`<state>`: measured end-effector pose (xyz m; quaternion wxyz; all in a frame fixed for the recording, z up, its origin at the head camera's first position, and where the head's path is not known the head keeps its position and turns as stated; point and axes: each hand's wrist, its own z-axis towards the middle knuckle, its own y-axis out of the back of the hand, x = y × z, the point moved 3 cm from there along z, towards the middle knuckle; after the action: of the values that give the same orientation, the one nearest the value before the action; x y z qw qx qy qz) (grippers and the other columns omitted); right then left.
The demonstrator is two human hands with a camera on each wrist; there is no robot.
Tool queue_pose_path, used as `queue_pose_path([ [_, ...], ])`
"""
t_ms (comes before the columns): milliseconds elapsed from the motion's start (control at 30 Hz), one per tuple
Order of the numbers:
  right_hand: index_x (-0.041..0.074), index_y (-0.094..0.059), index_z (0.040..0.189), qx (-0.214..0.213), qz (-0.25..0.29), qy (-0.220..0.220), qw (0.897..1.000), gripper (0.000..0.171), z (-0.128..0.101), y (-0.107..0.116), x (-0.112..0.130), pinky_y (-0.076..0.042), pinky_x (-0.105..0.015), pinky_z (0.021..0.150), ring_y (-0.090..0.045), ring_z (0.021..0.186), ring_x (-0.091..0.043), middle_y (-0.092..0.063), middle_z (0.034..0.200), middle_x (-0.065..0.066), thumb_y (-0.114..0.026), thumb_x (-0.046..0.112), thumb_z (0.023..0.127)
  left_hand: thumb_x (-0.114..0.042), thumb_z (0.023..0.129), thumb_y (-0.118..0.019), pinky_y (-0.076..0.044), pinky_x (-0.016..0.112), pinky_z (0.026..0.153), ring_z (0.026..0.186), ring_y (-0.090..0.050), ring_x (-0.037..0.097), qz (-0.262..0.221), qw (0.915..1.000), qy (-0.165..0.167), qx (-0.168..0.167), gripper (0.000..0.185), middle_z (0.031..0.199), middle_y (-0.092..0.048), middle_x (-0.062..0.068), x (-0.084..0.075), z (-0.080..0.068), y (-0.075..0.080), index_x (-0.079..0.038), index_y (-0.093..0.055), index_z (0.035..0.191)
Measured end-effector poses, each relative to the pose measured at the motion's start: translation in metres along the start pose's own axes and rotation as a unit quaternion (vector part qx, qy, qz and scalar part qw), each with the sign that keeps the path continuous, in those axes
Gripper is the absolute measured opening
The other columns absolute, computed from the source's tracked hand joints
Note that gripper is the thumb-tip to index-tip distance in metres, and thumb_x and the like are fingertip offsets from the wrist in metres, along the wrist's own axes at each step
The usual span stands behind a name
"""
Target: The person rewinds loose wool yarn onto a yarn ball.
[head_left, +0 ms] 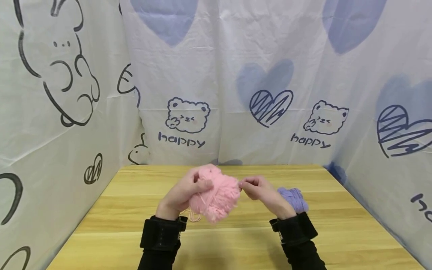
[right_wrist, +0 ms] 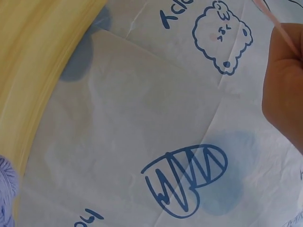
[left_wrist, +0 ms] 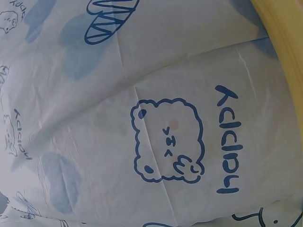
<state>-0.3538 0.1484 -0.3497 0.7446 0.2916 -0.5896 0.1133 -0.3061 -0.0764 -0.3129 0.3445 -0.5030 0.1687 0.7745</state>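
Now | L hand (head_left: pixel 182 192): grip round pink yarn (head_left: pixel 221 193) | R hand (head_left: pixel 259 188): grip pinching strand (right_wrist: pixel 277 23), just rt of yarn

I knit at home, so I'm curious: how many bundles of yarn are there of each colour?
Pink yarn bundle: 1, held in the left hand
Purple yarn bundle: 1, on the table near the right forearm
Total: 2
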Motion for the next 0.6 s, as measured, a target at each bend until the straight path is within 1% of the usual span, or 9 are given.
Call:
queue_pose_path([
  [67, 0.009, -0.065, 0.089, -0.009, 0.011, 0.0, 1.0, 0.024, -0.001, 0.001, 0.001, -0.025, -0.024, 0.053, -0.026, 0.051, -0.01, -0.03, 0.058, 0.004, -0.053, 0.027, 0.099, -0.017, 0.088, -0.065, -0.056, 0.021, 0.063, 0.073, -0.064, 0.007, 0.023, 0.9995, 0.02, 0.006, 0.032, 0.089, -0.065, -0.001, 0.002, 0.001, -0.002, -0.005, -0.056, 0.116],
  [133, 0.009, -0.065, 0.091, -0.02, 0.016, 0.001, 1.0, 0.024, -0.003, 0.003, 0.004, -0.026, -0.024, 0.053, -0.026, 0.052, -0.011, -0.031, 0.059, 0.003, -0.054, 0.029, 0.098, -0.012, 0.086, -0.064, -0.056, 0.023, 0.063, 0.073, -0.064, 0.009, 0.045, 0.998, 0.046, 0.003, 0.031, 0.09, -0.065, 0.001, 0.004, 0.001, -0.002, -0.002, -0.056, 0.115],
  [167, 0.007, -0.065, 0.093, -0.025, 0.018, 0.0, 1.0, 0.027, -0.003, 0.003, 0.004, -0.025, -0.026, 0.053, -0.026, 0.052, -0.011, -0.031, 0.059, 0.003, -0.054, 0.031, 0.098, -0.011, 0.085, -0.065, -0.057, 0.024, 0.063, 0.073, -0.064, 0.01, 0.057, 0.9965, 0.062, -0.002, 0.032, 0.09, -0.065, 0.002, 0.006, 0.001, -0.002, -0.002, -0.056, 0.115],
  [233, 0.002, -0.063, 0.095, -0.034, 0.02, 0.005, 0.999, 0.031, -0.005, 0.004, 0.006, -0.027, -0.025, 0.054, -0.026, 0.053, -0.012, -0.031, 0.06, 0.003, -0.055, 0.031, 0.098, -0.01, 0.084, -0.066, -0.058, 0.027, 0.063, 0.072, -0.065, 0.012, 0.084, 0.9918, 0.094, -0.016, 0.033, 0.091, -0.065, 0.005, 0.009, 0.001, -0.003, -0.001, -0.057, 0.114],
  [300, -0.001, -0.061, 0.095, -0.04, 0.025, 0.015, 0.999, 0.033, -0.006, 0.005, 0.009, -0.027, -0.026, 0.055, -0.028, 0.054, -0.015, -0.033, 0.061, 0.002, -0.054, 0.031, 0.098, -0.01, 0.083, -0.068, -0.058, 0.029, 0.062, 0.071, -0.065, 0.014, 0.111, 0.9856, 0.124, -0.03, 0.034, 0.091, -0.065, 0.007, 0.012, 0.002, -0.002, -0.003, -0.058, 0.115],
  [367, -0.001, -0.061, 0.095, -0.049, 0.031, 0.024, 0.998, 0.032, -0.008, 0.006, 0.011, -0.028, -0.026, 0.055, -0.029, 0.054, -0.016, -0.034, 0.061, 0.002, -0.054, 0.031, 0.098, -0.013, 0.082, -0.071, -0.058, 0.03, 0.061, 0.069, -0.065, 0.014, 0.14, 0.9776, 0.15, -0.045, 0.035, 0.091, -0.065, 0.008, 0.015, 0.003, -0.002, -0.006, -0.06, 0.115],
  [400, 0.001, -0.061, 0.095, -0.052, 0.032, 0.03, 0.998, 0.031, -0.008, 0.006, 0.013, -0.029, -0.025, 0.055, -0.03, 0.054, -0.017, -0.035, 0.061, 0.002, -0.054, 0.03, 0.099, -0.015, 0.082, -0.072, -0.058, 0.031, 0.062, 0.069, -0.064, 0.015, 0.154, 0.9736, 0.16, -0.054, 0.036, 0.091, -0.065, 0.008, 0.016, 0.004, -0.002, -0.007, -0.06, 0.115],
  [500, 0.005, -0.062, 0.094, -0.056, 0.035, 0.048, 0.997, 0.026, -0.01, 0.005, 0.017, -0.029, -0.028, 0.053, -0.028, 0.054, -0.022, -0.035, 0.06, 0.0, -0.053, 0.029, 0.099, -0.018, 0.081, -0.075, -0.058, 0.032, 0.064, 0.071, -0.063, 0.015, 0.193, 0.9608, 0.181, -0.084, 0.039, 0.091, -0.065, 0.008, 0.021, 0.005, 0.0, -0.01, -0.061, 0.116],
  [600, 0.007, -0.063, 0.095, -0.057, 0.033, 0.062, 0.996, 0.023, -0.012, 0.003, 0.021, -0.027, -0.032, 0.052, -0.026, 0.054, -0.026, -0.033, 0.06, -0.001, -0.053, 0.026, 0.099, -0.022, 0.08, -0.076, -0.057, 0.033, 0.067, 0.075, -0.062, 0.016, 0.228, 0.9472, 0.19, -0.122, 0.04, 0.092, -0.064, 0.008, 0.024, 0.007, 0.002, -0.011, -0.061, 0.116],
])
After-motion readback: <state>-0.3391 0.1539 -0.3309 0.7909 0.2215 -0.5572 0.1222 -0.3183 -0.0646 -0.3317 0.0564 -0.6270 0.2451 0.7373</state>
